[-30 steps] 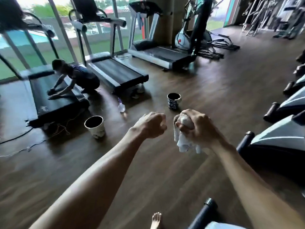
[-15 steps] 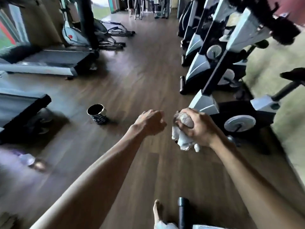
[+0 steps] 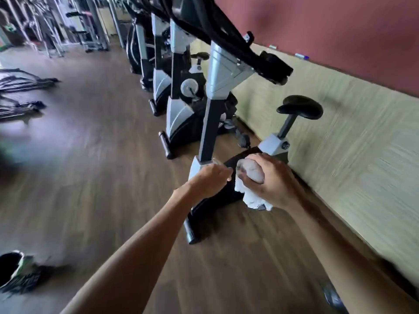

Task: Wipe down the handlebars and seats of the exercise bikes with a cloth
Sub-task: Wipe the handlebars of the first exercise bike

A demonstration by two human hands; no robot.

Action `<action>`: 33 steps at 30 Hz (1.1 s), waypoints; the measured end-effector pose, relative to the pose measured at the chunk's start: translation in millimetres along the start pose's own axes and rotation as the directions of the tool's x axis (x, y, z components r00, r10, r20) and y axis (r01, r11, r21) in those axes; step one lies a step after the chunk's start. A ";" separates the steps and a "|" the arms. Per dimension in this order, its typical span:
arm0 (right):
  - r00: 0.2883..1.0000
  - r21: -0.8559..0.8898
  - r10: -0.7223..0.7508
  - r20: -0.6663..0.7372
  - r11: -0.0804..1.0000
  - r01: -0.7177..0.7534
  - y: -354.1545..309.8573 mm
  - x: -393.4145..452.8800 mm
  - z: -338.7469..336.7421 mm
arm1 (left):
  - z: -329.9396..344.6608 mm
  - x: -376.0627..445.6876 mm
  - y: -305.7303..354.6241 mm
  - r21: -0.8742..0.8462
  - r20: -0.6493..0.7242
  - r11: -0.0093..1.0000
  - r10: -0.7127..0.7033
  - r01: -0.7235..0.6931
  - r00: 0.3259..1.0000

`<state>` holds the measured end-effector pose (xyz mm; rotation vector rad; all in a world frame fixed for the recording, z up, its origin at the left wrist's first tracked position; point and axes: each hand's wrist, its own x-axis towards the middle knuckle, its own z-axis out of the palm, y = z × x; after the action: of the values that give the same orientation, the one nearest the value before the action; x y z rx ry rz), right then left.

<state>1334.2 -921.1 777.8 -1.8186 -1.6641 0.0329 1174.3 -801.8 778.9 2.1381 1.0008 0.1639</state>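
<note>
A row of grey and black exercise bikes stands along the right wall. The nearest bike (image 3: pixel 218 71) rises just beyond my hands, its black handlebar (image 3: pixel 269 64) above and to the right and its black seat (image 3: pixel 300 107) further right by the wall. My right hand (image 3: pixel 269 182) is closed around a bunched white cloth (image 3: pixel 250 177), held in the air in front of the bike's base. My left hand (image 3: pixel 209 182) is a closed fist beside it, close to the cloth; whether it touches it I cannot tell.
More bikes (image 3: pixel 179 103) line up behind the nearest one. A dark patterned bucket (image 3: pixel 13 268) sits on the wood floor at lower left. Weight racks (image 3: pixel 88 26) fill the far end and black machine legs (image 3: pixel 20 85) lie at left. A yellow-green wall panel (image 3: pixel 353 143) runs along the right.
The view has swung right from the treadmills to the row of bikes, which are now much closer. Both hands keep the same pose, the right still gripping the cloth.
</note>
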 end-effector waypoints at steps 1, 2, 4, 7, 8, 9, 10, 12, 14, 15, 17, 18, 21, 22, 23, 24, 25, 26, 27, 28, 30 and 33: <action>0.999 -0.018 0.038 -0.036 0.999 -0.039 9.5 8.7 -4.2 | -0.4 22.4 9.8 -0.185 0.067 0.983 0.006 0.006 0.998; 0.994 -0.034 0.071 -0.081 0.997 -0.074 18.5 16.9 -8.8 | -1.5 42.9 21.0 -0.354 0.161 0.934 0.011 0.047 0.987; 0.976 -0.052 0.134 -0.173 0.988 -0.145 34.9 34.2 -18.3 | 0.6 84.3 42.3 -0.569 0.362 0.810 0.091 0.143 0.928; 0.939 -0.027 0.232 -0.254 0.969 -0.246 56.8 58.7 -26.5 | 12.2 136.5 77.4 -0.705 0.421 0.706 0.343 0.065 0.840; 0.921 -0.016 0.260 -0.288 0.961 -0.276 62.3 65.3 -28.8 | 15.6 151.0 87.0 -0.723 0.413 0.690 0.411 0.019 0.813; 0.897 -0.008 0.292 -0.331 0.950 -0.312 68.2 70.9 -31.1 | 18.2 165.2 95.4 -0.746 0.412 0.666 0.458 0.003 0.787; 0.868 -0.016 0.321 -0.378 0.936 -0.353 72.4 74.3 -34.0 | 20.3 180.1 102.1 -0.760 0.420 0.650 0.487 0.003 0.765; 0.792 -0.029 0.405 -0.457 0.883 -0.468 83.1 71.6 -41.0 | 24.1 210.3 112.8 -0.784 0.436 0.620 0.517 0.029 0.737; 0.660 0.122 0.573 -0.487 0.792 -0.598 88.9 60.2 -50.7 | 28.2 232.8 128.1 -0.792 0.466 0.610 0.563 0.038 0.682; 0.573 0.236 0.656 -0.491 0.733 -0.637 90.2 53.5 -55.7 | 31.7 240.8 137.2 -0.792 0.478 0.611 0.594 0.023 0.647; 0.411 0.432 0.766 -0.494 0.627 -0.648 93.0 40.8 -63.6 | 39.9 246.8 157.1 -0.783 0.475 0.621 0.632 -0.033 0.612; 0.360 0.478 0.788 -0.499 0.597 -0.644 92.3 36.6 -66.8 | 46.3 247.9 166.1 -0.782 0.474 0.620 0.654 -0.059 0.590; 0.261 0.526 0.810 -0.525 0.549 -0.649 94.3 35.6 -71.7 | 69.6 245.8 191.8 -0.798 0.477 0.599 0.699 -0.072 0.533; 0.217 0.544 0.813 -0.541 0.535 -0.646 97.4 35.8 -73.6 | 78.3 245.8 199.7 -0.801 0.473 0.594 0.703 -0.073 0.530; 0.179 0.553 0.802 -0.570 0.536 -0.638 101.4 35.5 -76.8 | 86.3 245.1 207.4 -0.803 0.477 0.593 0.700 -0.060 0.531; 0.144 0.549 0.781 -0.607 0.543 -0.635 107.0 33.9 -81.0 | 96.0 246.7 214.7 -0.801 0.490 0.596 0.698 -0.045 0.523; 0.106 0.549 0.763 -0.638 0.547 -0.633 113.4 32.1 -85.9 | 104.0 248.0 222.2 -0.796 0.509 0.605 0.690 -0.025 0.514; 0.066 0.554 0.751 -0.657 0.541 -0.633 119.1 30.9 -92.2 | 110.8 249.9 229.6 -0.784 0.526 0.620 0.687 -0.027 0.500; 0.032 0.558 0.736 -0.676 0.539 -0.631 126.3 29.3 -98.6 | 116.6 252.8 237.5 -0.775 0.544 0.632 0.683 -0.022 0.487; 0.011 0.551 0.716 -0.698 0.548 -0.629 133.7 27.4 -105.8 | 122.8 258.7 245.4 -0.770 0.556 0.638 0.688 -0.023 0.466; -0.010 0.533 0.674 -0.738 0.574 -0.621 149.8 24.3 -122.9 | 134.0 272.8 264.3 -0.774 0.568 0.633 0.710 -0.026 0.416; 0.076 0.557 0.733 -0.676 0.576 -0.599 168.7 19.1 -155.1 | 145.0 293.2 299.2 -0.778 0.561 0.620 0.756 -0.096 0.336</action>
<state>1554.2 -967.8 825.9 -1.8121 0.0465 -0.3428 1615.1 -801.9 825.4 1.4161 -0.3421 -0.2950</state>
